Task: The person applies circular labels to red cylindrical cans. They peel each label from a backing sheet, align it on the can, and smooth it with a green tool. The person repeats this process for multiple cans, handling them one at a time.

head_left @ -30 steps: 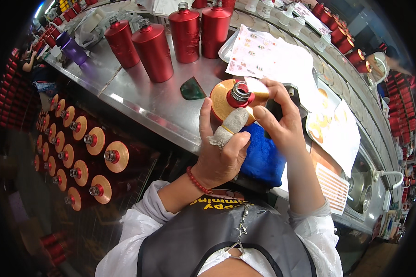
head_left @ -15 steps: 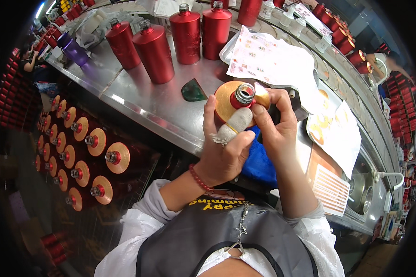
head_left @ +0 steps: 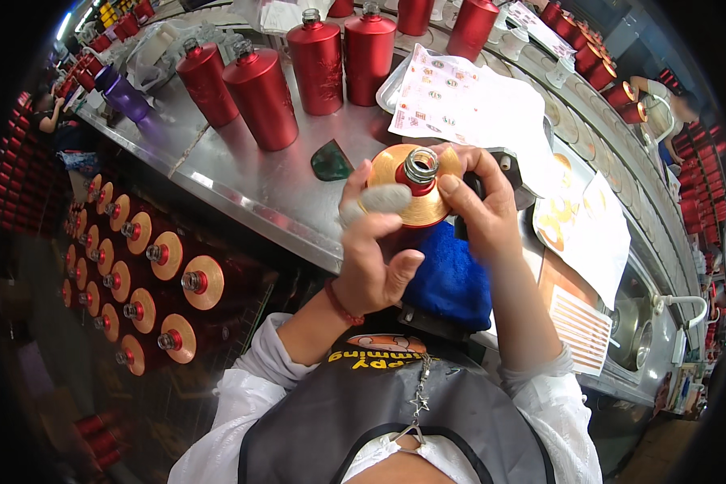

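Note:
A red bottle with an uncapped clear glass mouth (head_left: 421, 164) points up toward me, its shoulder covered by a gold ring-shaped label (head_left: 419, 211). A gold flap (head_left: 448, 163) of the label stands up at the right side of the neck. My right hand (head_left: 486, 202) pinches this flap between thumb and fingers. At the left of the bottle is my left hand (head_left: 371, 254), fingers apart, a whitish cover on one finger. That covered finger is blurred over the label's edge, and another fingertip touches the bottle's left side. Below the bottle lies blue plush cloth (head_left: 448, 278).
Red bottles (head_left: 262, 101) stand on the metal table (head_left: 210, 173). A dark green flat piece (head_left: 331, 161) lies beside my left hand. Label sheets (head_left: 468, 97) are at the right, before a curved conveyor (head_left: 597, 121). Many gold-topped bottles (head_left: 168, 256) fill the lower left.
My left hand has drawn back from the neck and spread its fingers; the covered finger has moved left. My right hand still pinches the gold flap. Another red bottle shows on the conveyor.

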A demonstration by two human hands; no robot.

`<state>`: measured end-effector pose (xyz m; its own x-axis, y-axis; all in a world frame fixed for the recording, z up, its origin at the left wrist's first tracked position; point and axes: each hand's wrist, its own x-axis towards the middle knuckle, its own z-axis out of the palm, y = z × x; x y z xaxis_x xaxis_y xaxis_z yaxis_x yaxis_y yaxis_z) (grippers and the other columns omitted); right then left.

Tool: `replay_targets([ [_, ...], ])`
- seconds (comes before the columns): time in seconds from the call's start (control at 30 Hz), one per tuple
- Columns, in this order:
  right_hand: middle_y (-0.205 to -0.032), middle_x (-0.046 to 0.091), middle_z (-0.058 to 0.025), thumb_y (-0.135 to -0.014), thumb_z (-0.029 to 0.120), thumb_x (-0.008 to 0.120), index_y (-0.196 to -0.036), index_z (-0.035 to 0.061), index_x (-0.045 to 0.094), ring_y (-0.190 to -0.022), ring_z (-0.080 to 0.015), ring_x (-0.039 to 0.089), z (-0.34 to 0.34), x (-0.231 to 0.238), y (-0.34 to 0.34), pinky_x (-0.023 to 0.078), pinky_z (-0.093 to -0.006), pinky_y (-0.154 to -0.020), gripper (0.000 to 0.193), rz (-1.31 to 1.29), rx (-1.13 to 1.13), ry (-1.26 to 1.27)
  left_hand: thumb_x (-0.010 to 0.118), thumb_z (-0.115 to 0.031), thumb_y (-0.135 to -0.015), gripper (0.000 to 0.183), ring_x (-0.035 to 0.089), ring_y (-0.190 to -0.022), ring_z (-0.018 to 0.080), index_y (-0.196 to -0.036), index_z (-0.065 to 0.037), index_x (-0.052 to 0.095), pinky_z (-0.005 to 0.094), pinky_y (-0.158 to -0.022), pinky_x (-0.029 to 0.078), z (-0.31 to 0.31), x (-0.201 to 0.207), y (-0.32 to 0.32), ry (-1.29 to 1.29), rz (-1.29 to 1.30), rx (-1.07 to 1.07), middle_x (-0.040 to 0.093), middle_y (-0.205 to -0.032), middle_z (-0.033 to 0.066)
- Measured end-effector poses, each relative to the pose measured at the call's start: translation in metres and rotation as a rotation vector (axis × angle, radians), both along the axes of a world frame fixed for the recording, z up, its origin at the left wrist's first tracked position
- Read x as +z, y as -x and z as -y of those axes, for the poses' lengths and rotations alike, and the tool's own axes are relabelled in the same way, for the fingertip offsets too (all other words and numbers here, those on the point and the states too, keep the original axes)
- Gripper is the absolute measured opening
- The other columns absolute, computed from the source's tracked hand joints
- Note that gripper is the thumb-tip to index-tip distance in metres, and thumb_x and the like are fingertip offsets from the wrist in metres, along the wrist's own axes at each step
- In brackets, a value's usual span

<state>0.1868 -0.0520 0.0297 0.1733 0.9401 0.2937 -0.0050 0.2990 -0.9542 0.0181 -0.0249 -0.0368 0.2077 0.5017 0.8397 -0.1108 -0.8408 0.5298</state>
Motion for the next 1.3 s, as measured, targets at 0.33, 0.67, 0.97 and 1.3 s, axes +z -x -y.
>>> replay_targets([
  [0.33, -0.106, 0.057, -0.0105, -0.090, 0.014, 0.069, -0.094, 0.0012, 0.055, -0.104, -0.0193, 0.054, 0.015, 0.005, 0.008, 0.041, -0.0324, -0.097, 0.020, 0.287, -0.131, -0.092, 0.068, -0.014, -0.090, 0.062, 0.055, -0.113, 0.0211, -0.135, -0.002, 0.026, 0.0365, -0.101, 0.046, -0.004, 0.032, -0.009, 0.370, 0.150, -0.201, 0.046, -0.125, 0.0178],
  [0.67, -0.102, 0.056, -0.0082, -0.087, 0.011, 0.069, -0.090, 0.0005, 0.055, -0.099, -0.0169, 0.054, 0.013, 0.007, 0.002, 0.043, -0.0297, -0.091, 0.018, 0.062, -0.063, 0.062, 0.067, -0.002, -0.083, 0.067, 0.056, -0.114, 0.0225, -0.136, -0.002, 0.025, 0.0364, -0.101, 0.047, -0.006, 0.032, -0.006, 0.332, 0.054, -0.140, 0.047, -0.126, 0.0197],
  [0.97, -0.108, 0.061, -0.0058, -0.099, 0.026, 0.059, -0.122, 0.0005, 0.057, -0.084, -0.0073, 0.054, -0.007, 0.002, -0.010, 0.045, -0.0225, -0.069, 0.034, -0.233, 0.132, 0.208, 0.069, -0.009, -0.086, 0.070, 0.054, -0.121, 0.0245, -0.139, -0.004, 0.023, 0.0373, -0.107, 0.044, -0.005, 0.027, -0.011, 0.458, 0.229, -0.311, 0.044, -0.133, 0.0192],
  [1.3, -0.119, 0.059, -0.0138, -0.094, 0.023, 0.067, -0.133, -0.0032, 0.057, -0.105, -0.0200, 0.057, 0.022, 0.004, -0.003, 0.045, -0.0328, -0.095, 0.048, 0.374, 0.008, -0.074, 0.066, -0.022, -0.097, 0.054, 0.051, -0.127, 0.0195, -0.139, 0.002, 0.044, 0.0338, -0.109, 0.038, -0.023, 0.043, 0.028, 0.649, 0.119, -0.400, 0.054, -0.136, 0.0143],
])
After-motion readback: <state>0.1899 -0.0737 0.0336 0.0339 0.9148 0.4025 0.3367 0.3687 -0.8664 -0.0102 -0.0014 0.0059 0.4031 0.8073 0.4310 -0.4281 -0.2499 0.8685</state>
